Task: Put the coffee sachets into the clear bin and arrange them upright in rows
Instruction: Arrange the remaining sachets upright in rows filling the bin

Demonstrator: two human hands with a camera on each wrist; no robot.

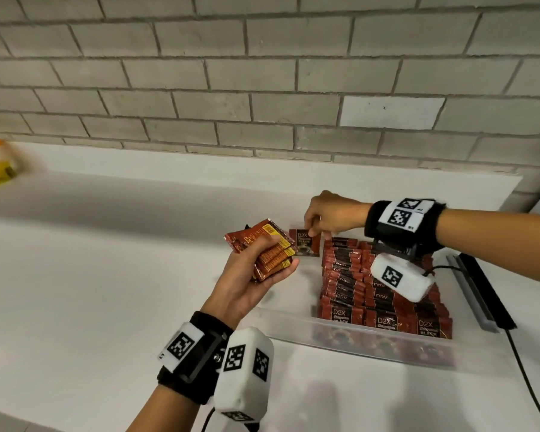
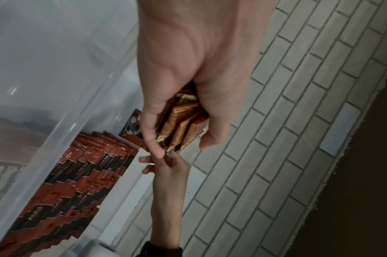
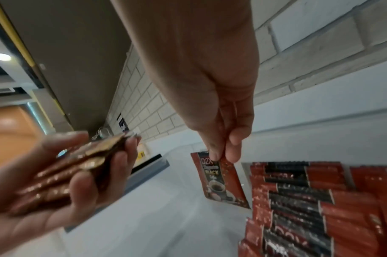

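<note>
The right hand [image 1: 331, 218] pinches a thin red-and-black foil coffee sachet [image 1: 305, 243], seemingly light and limp, by its top edge at the far left corner of the clear plastic bin [image 1: 293, 330], while the left hand [image 1: 250, 275] clasps a stack of red-and-yellow sachets [image 1: 267, 249].

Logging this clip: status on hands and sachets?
Left hand grips a bundle of sachets. Right hand pinches one sachet upright at clear bin's far end. Nothing in the way.

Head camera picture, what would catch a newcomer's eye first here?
First, the clear bin at right on the white counter, packed with upright rows of red sachets. Next, the left hand holding a fanned stack of sachets, and the right hand pinching a single sachet over the bin's far left corner.
</note>
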